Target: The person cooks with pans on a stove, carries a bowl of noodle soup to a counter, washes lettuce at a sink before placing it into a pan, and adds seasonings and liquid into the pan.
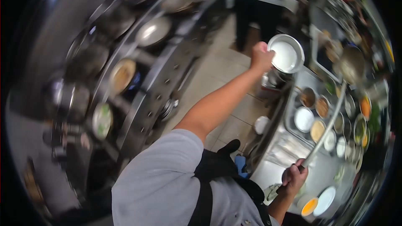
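Observation:
My left hand (263,57) is stretched out over the floor, closed on the rim of a round metal bowl (300,60) with its thumb over the edge. White contents, liquid or powder I cannot tell, fill the bottom of this bowl. On the right, my right hand (294,178) wraps round the dark grip of a long-handled ladle (330,132). Its round, blurred scoop reaches over the far part of the counter. Below the ladle's handle stand several small containers of ingredients, among them one with white contents (304,119).
Along the left runs a steel stove (144,104) with several pans, including one with green food (102,121). A person (259,6) stands ahead in the aisle. Near my right hand are a white plate (325,201) and a cup of orange contents (309,206).

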